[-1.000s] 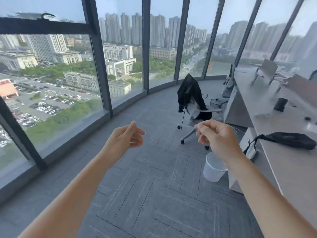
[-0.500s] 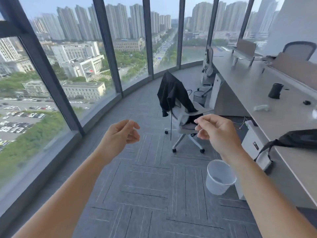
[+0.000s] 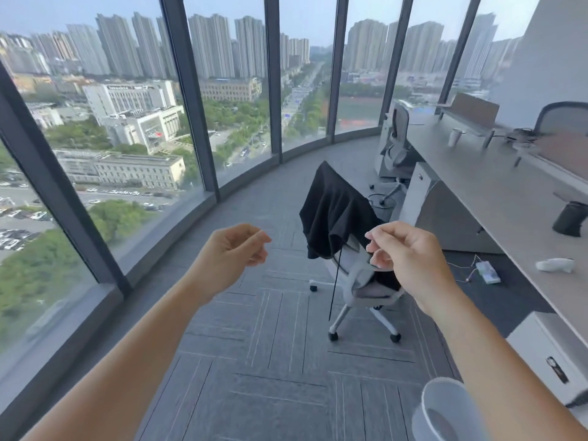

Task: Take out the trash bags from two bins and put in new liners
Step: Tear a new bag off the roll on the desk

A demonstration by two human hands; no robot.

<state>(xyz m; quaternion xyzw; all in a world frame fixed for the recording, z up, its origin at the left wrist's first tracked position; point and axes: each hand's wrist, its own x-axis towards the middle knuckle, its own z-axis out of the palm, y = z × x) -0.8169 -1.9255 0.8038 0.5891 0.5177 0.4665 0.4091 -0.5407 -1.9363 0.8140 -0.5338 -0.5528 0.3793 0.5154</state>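
Observation:
A white bin (image 3: 428, 409) stands on the carpet at the bottom right, partly behind my right forearm; its inside looks bare. A second, darker bin (image 3: 382, 203) sits farther off, behind the draped chair and beside the desk end. My left hand (image 3: 234, 253) is raised in mid-air with loosely curled fingers and holds nothing I can see. My right hand (image 3: 404, 256) hovers at the same height in front of the chair, thumb near the fingertips, with nothing visible in it. No liner or trash bag shows.
An office chair (image 3: 362, 275) draped with a black jacket (image 3: 334, 211) stands ahead on the grey carpet. A long desk (image 3: 496, 198) runs along the right, with a white cabinet (image 3: 547, 354) below it. Curved floor-to-ceiling windows close off the left side.
The view has advanced toward the chair and swung right; the white bin has slid to the bottom right corner. Both hands keep the same raised, loosely curled pose.

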